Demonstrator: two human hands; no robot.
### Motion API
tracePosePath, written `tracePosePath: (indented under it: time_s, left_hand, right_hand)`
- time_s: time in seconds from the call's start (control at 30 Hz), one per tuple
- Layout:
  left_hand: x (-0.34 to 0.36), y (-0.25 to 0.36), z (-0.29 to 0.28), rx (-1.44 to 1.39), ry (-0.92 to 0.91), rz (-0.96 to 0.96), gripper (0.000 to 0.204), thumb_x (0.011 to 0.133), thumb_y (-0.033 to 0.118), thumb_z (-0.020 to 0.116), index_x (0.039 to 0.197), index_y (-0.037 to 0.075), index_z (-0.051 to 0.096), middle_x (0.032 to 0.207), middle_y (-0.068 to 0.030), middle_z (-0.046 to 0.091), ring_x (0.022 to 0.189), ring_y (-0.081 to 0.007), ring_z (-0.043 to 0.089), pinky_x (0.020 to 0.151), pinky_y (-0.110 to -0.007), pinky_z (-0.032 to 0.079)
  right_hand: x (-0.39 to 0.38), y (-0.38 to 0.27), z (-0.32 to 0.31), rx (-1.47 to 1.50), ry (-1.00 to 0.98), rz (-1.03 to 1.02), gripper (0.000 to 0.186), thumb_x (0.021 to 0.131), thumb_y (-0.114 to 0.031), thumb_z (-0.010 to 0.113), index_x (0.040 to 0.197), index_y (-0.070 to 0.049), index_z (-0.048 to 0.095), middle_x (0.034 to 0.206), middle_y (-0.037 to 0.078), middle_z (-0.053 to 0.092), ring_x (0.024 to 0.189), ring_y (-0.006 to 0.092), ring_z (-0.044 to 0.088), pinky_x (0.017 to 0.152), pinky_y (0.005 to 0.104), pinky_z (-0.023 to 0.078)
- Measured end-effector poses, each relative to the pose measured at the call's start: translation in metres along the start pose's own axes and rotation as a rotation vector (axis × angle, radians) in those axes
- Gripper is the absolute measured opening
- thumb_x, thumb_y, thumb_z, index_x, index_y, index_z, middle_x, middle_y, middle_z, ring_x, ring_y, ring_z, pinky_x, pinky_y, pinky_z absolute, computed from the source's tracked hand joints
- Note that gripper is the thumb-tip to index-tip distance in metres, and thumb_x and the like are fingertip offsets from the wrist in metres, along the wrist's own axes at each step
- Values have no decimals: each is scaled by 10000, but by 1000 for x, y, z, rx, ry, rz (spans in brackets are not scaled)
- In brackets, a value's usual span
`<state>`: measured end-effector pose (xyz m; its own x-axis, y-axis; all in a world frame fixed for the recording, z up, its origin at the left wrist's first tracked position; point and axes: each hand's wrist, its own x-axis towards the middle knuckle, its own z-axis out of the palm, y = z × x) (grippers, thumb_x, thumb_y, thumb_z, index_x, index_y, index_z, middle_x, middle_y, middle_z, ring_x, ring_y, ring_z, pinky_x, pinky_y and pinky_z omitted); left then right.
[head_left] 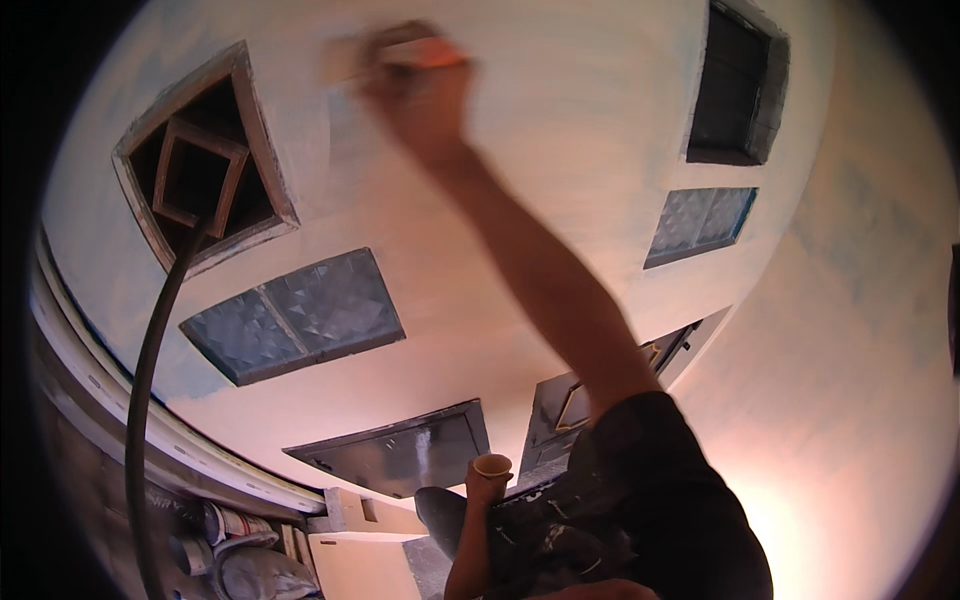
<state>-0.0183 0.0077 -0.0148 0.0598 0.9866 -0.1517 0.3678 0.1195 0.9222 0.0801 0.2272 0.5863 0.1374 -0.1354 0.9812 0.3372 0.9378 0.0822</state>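
Observation:
My right hand [415,85] is raised high against the pale wall [520,110], its arm stretched up from a black sleeve. Its fingers are closed around what looks like a flat paintbrush [440,53] with an orange handle; motion smears both. A pale, broad end of the brush points left, at or close to the wall. Low, near my body, my left hand [484,487] is wrapped around a small tan cup [493,465]. The cup is held roughly upright, and its contents cannot be made out. Bluish patches show through the pale coat on the wall.
A wooden-framed opening [270,190] is at left, with a dark hose or pole [146,400] reaching up to it. Patterned glass panes [330,300] and a dark window [735,85] break the wall. Bags and clutter [255,565] lie below left, beside a light wooden board [365,570].

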Motion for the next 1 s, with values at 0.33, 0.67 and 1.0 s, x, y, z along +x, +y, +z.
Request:
tracePosePath:
  time_s: [0.33,0.67,1.0]
  left_hand:
    - [-4,-7,1,4,-41,-6,820,541,289,952,1177,21,509,1090,-178,671,1035,-320,663,884,-421,539]
    - [-2,-10,0,-18,33,72,798,533,270,956,1158,35,519,1055,-169,683,985,-316,681,850,-412,554]
    - [3,-27,-2,36,54,75,770,535,257,952,1140,27,534,1058,-169,680,996,-309,675,845,-411,553]
  right_hand:
    - [8,-4,-307,-836,144,145,99,866,-53,679,908,36,671,748,106,704,587,149,693,560,270,571]
    - [-21,-23,-66,-317,-65,-13,197,727,27,702,907,-47,672,921,78,684,812,230,679,689,323,545]
    - [-26,-32,44,-186,94,-146,142,764,-131,679,856,-37,624,844,128,634,730,325,627,657,415,537]
